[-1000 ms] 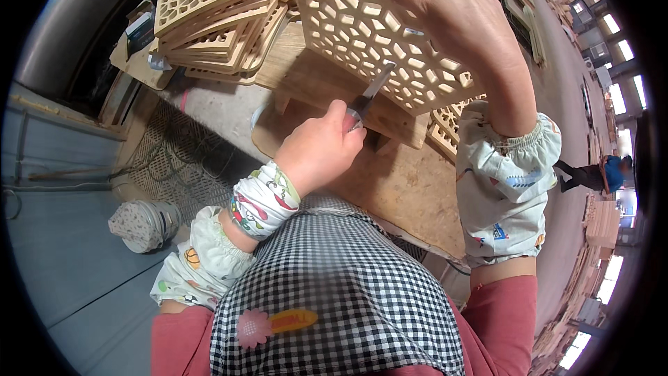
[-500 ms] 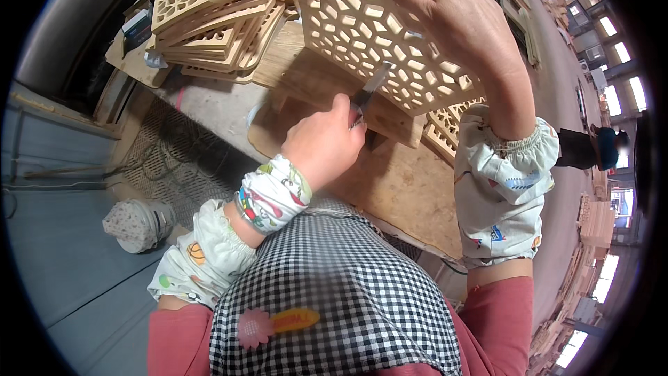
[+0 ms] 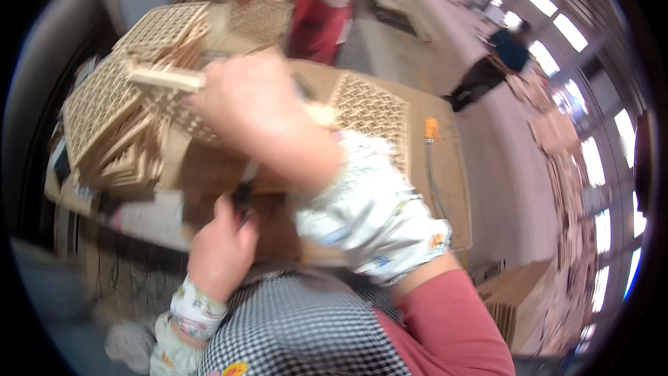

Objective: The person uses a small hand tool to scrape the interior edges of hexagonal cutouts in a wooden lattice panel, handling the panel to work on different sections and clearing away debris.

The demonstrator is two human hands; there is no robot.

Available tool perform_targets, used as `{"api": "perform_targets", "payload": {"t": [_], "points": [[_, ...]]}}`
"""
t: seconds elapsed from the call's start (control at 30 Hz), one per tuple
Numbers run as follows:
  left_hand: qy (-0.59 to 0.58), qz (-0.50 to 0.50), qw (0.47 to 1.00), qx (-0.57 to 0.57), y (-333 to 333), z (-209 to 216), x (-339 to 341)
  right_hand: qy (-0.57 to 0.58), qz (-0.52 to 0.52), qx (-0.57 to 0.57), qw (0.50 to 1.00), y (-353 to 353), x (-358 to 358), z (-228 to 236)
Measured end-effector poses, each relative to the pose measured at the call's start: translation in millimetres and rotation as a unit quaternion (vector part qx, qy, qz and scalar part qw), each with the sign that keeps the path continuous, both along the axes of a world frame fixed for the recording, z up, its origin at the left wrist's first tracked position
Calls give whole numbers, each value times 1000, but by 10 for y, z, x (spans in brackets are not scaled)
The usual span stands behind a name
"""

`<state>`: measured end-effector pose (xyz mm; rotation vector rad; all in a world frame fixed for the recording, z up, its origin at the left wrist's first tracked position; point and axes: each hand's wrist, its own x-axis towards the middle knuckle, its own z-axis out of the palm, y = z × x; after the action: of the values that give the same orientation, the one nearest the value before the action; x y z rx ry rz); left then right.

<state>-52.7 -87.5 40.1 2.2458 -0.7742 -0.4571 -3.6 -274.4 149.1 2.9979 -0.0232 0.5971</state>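
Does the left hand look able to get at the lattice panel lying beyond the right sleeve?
Probably not: the right arm crosses between the left hand and that lattice panel, and the left hand holds a dark-handled tool.

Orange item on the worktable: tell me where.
In the head view, the orange item lies near the right edge of the worktable, just right of a flat lattice panel.

panel (image 3: pixel 167 80): pale tan | apron (image 3: pixel 299 327): black-white check | sleeve (image 3: pixel 449 306): red

No legible text, labels or numbers.
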Motion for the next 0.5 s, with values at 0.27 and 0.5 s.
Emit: {"api": "perform_targets", "payload": {"t": [0.27, 0.5], "points": [[-54, -21, 997, 48, -24, -21, 116, 9, -40, 93, 995, 106, 96, -101], [-57, -33, 998, -9, -61, -211, 141, -25, -41, 106, 993, -43, 153, -189]]}}
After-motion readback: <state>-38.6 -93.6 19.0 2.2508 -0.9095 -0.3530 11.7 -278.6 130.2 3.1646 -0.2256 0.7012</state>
